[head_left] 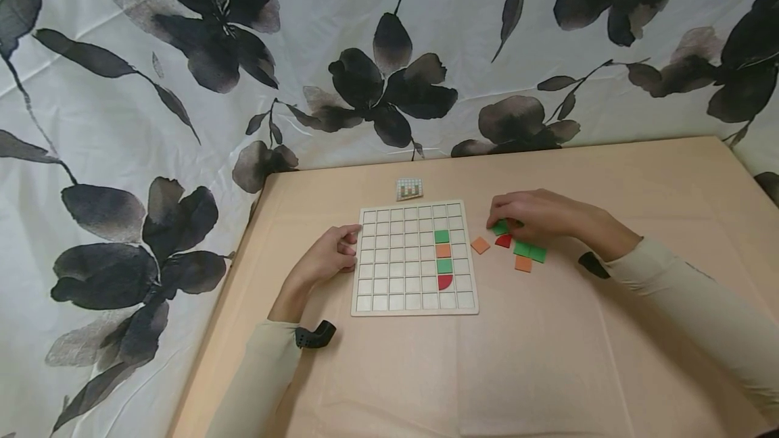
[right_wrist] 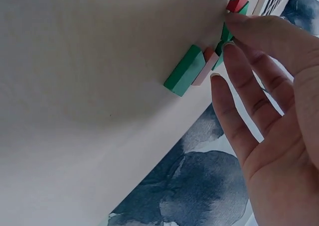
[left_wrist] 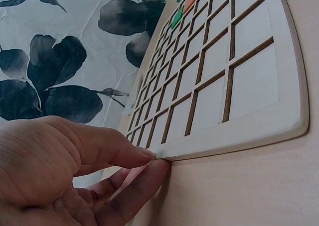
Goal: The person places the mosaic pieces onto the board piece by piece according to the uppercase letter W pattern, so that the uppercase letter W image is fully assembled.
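Note:
A white grid board (head_left: 395, 282) lies on the table, divided into many square cells. One column holds a green square (head_left: 441, 236), an orange square (head_left: 443, 251), another green square (head_left: 445, 266) and a red rounded piece (head_left: 445, 282). At the board's left edge, my left hand (head_left: 328, 255) pinches the rim between thumb and finger, seen close in the left wrist view. To the right of the board, my right hand (head_left: 535, 215) pinches a green piece (head_left: 500, 227) with thumb and index finger. Its other fingers are spread in the right wrist view.
Beside the right hand lie a red piece (head_left: 503, 240), green squares (head_left: 529, 250) and an orange square (head_left: 523, 263). Another orange square (head_left: 480, 245) is nearer the board. A small patterned card (head_left: 410, 188) lies behind the board. Floral cloth (head_left: 377, 32) hangs beyond the table (head_left: 548, 357).

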A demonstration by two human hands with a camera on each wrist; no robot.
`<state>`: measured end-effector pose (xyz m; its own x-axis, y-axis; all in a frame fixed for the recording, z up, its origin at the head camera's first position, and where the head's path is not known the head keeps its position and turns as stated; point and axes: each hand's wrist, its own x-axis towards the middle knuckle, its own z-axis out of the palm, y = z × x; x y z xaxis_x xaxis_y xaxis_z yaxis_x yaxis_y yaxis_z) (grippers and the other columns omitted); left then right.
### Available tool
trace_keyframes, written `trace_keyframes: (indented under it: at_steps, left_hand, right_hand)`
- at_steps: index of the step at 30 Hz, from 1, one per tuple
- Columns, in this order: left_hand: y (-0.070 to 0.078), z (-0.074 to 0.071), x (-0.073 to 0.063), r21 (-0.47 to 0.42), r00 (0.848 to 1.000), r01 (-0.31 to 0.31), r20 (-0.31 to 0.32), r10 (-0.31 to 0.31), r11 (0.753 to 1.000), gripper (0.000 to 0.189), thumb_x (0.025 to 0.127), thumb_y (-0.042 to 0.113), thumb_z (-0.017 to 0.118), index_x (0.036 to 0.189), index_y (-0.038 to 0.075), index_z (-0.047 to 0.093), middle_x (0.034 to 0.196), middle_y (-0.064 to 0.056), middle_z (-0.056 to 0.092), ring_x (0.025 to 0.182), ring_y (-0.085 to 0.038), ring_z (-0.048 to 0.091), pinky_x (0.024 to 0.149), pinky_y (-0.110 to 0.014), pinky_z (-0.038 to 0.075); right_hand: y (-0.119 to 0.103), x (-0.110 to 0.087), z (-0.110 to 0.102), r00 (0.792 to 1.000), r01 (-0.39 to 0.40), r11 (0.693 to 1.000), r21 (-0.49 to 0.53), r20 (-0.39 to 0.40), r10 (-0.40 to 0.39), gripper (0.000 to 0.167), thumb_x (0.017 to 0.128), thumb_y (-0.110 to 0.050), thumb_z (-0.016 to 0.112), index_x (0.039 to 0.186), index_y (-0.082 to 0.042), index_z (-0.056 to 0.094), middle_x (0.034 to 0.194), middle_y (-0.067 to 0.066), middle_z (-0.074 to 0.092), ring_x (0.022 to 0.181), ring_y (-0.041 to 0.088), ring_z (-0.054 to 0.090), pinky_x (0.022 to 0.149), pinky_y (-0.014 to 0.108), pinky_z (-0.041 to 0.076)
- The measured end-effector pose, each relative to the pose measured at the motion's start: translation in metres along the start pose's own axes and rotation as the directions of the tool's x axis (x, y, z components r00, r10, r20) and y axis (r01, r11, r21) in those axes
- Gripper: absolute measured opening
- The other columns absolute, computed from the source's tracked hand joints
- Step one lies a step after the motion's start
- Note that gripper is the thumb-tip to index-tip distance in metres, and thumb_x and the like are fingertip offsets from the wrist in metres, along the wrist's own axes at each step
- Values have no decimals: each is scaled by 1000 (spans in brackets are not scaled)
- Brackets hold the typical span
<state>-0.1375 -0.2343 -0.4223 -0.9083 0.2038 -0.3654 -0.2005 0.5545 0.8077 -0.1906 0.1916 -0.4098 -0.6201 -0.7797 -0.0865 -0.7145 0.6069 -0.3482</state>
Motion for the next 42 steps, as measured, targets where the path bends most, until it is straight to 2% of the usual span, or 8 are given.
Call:
trace_keyframes:
  at_steps: [9,15,21,30,35,42]
  left_hand:
    - [0,1,1,6,1000,9,-1,-9,1000,71,88,-18,61,152,6,43,120,-14,44,94,-22,51,70,-30,56]
    - [1,1,0,9,1000,6,2,-6,1000,71,88,-18,61,153,5,43,120,-14,43,93,-22,51,70,-30,56]
    - [1,1,-2,22,1000,1,-2,-1,1000,70,88,-18,61,152,5,43,120,-14,44,93,-23,51,70,-31,56]
    - [3,1,-3,30,1000,-7,-2,7,1000,69,89,-17,61,152,4,43,120,-14,44,93,-22,51,68,-27,55]
    - [2,1,-2,39,1000,-6,-3,6,999,69,89,-17,61,152,4,42,120,-15,44,93,-21,51,68,-27,55]
    - [2,1,-3,28,1000,-6,0,6,1000,69,89,-18,61,152,4,43,121,-16,44,93,-22,51,70,-30,56]
  right_hand:
    - [3,1,1,1000,-26,999,-36,9,26,21,85,-11,81,104,-17,76,94,-3,58,81,14,53,69,30,48]
    - [3,-1,0,998,-64,996,-68,7,65,23,84,-15,82,106,-18,76,90,-4,55,77,11,50,65,29,44]
    - [4,-2,-1,995,-79,997,-19,61,80,30,85,-12,76,112,-24,76,89,-4,53,77,11,50,64,30,41]
    - [5,0,0,996,-76,996,-45,45,78,23,84,-17,81,105,-22,75,88,-5,55,79,12,52,67,31,45]
    - [5,0,1,995,-90,994,-63,38,92,28,82,-27,86,106,-19,75,89,-6,58,82,12,53,71,31,49]
    - [5,0,2,995,-99,994,-42,23,100,28,82,-27,86,106,-18,74,90,-6,59,82,13,54,71,32,48]
